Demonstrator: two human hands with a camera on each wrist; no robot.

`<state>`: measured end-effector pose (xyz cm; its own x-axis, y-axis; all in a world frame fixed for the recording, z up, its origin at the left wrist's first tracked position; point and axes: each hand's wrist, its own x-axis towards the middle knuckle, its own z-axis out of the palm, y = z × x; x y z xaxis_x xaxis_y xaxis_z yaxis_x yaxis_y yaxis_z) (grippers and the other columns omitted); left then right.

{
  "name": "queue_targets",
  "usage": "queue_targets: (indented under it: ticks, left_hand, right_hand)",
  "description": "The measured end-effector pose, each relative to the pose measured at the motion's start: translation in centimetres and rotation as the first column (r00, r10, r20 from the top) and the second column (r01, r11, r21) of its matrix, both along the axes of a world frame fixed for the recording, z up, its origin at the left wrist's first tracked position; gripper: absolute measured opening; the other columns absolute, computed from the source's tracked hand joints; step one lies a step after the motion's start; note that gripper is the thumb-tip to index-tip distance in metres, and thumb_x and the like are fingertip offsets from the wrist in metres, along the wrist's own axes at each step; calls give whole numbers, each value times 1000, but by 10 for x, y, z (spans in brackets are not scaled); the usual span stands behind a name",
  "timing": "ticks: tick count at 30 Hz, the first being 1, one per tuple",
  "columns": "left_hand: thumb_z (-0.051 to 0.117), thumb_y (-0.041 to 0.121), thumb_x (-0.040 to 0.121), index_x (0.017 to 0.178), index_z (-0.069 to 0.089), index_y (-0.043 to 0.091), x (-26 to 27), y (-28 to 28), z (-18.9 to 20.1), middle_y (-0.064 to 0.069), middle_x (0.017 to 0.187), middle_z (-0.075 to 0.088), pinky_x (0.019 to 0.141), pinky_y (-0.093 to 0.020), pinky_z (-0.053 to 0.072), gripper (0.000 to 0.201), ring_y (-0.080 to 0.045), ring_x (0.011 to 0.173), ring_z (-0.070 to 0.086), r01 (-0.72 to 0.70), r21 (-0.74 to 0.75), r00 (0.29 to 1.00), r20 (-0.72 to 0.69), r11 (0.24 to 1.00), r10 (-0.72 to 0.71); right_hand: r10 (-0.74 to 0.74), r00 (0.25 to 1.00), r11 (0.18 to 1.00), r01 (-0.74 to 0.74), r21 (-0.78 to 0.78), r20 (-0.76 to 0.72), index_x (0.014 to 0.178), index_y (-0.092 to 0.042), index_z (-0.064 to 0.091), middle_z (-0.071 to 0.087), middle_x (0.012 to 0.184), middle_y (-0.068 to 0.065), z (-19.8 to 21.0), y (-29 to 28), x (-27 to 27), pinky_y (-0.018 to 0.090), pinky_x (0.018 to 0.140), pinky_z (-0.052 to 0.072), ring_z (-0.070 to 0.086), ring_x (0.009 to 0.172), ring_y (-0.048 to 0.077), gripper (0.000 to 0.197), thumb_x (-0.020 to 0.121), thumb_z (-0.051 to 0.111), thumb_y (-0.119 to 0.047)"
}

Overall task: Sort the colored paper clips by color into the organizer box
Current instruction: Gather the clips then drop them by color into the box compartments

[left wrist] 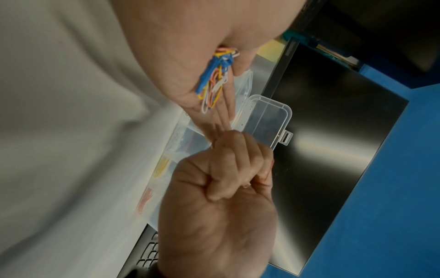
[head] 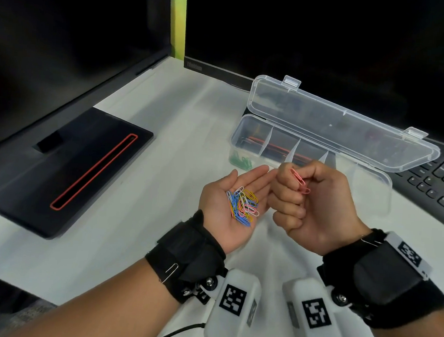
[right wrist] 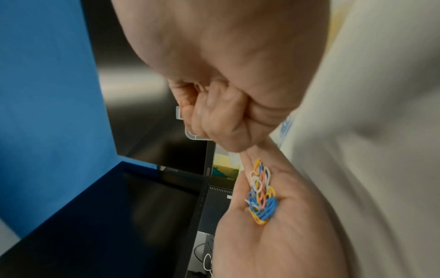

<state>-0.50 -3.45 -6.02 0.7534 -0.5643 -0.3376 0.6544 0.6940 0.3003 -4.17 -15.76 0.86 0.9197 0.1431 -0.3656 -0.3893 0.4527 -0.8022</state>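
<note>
My left hand [head: 236, 196] lies palm up with straight fingers, and a pile of blue, yellow, white and pink paper clips [head: 243, 206] rests in the palm; the pile [left wrist: 215, 79] [right wrist: 260, 195] shows in both wrist views. My right hand [head: 298, 186] is curled beside it and pinches pink paper clips [head: 299, 181] between thumb and forefinger. The clear organizer box [head: 247, 133] stands just behind both hands, lid [head: 338, 124] open toward the back. Green clips [head: 241, 161] lie in its leftmost compartment. Yellow and orange-red clips show through the box wall in the left wrist view.
A black monitor stand base [head: 66, 169] with a red-edged slot lies at the left. Dark monitors [head: 332, 30] stand behind the box. A black keyboard [head: 443, 180] sits at the right edge. A white cloth [head: 162, 163] covers the desk.
</note>
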Motion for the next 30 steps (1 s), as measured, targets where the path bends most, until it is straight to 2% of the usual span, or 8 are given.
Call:
queue_targets:
  ticks: [4,7,13,15,17,22,25,30]
  left_hand:
    - [28,25,101,109,62,-6,0,1,-1,-22,102,71,76,-32,59,46,-27,88,72,-15,-26,1000,-3,1000,15]
    - [29,24,100,104,66,-7,0,0,0,-23,101,71,77,-36,57,49,-30,88,71,-28,-34,999,-18,999,27]
    - [27,26,101,115,61,-4,0,3,-1,-22,114,68,87,-38,53,47,-31,97,69,-9,0,1000,14,1000,9]
    - [27,27,101,116,60,-3,0,3,-1,-21,116,67,89,-38,52,47,-30,100,68,-10,9,1000,17,1000,10]
    - [27,27,101,117,60,-3,0,4,-1,-21,117,66,90,-39,50,47,-31,104,66,-10,10,1000,14,1000,10]
    - [29,25,100,117,59,-5,0,3,1,-22,114,67,94,-41,47,46,-31,98,68,-20,10,1000,15,1000,20]
    - [29,25,100,118,59,-5,0,3,0,-22,113,68,92,-41,48,46,-31,94,70,-25,-3,1000,16,1000,25]
    - [28,24,101,114,60,-6,1,2,2,-23,108,69,76,-36,59,46,-29,89,72,-33,-29,999,0,999,33]
  right_hand:
    - [-72,997,995,69,-73,-41,54,-11,44,24,48,0,-4,0,0,16,41,8,10,42,12,30,81,36,-23]
    - [-92,995,899,98,-428,34,51,-13,44,19,49,0,0,5,-2,21,43,8,12,44,14,44,93,47,-26]
    - [327,934,136,106,-985,146,71,-25,75,47,41,-27,7,11,-14,9,50,34,47,48,-6,10,77,76,-33]
    - [374,920,0,122,-992,114,76,-30,74,45,49,-43,4,12,-15,7,58,35,48,55,-12,6,77,77,-35]
    - [383,917,-67,150,-986,113,79,-31,75,51,48,-28,0,14,-15,10,54,33,45,52,-2,2,78,75,-33]
    - [335,930,-34,174,-984,153,73,-28,73,46,44,-15,-4,16,-15,12,51,31,41,49,6,5,77,72,-25]
    - [322,934,9,163,-987,157,73,-26,71,49,51,-37,-6,16,-13,12,52,35,46,48,4,4,76,70,-24]
    - [143,967,405,135,-904,209,69,-8,61,45,43,-14,-5,13,-11,12,44,28,38,40,4,20,87,59,-16]
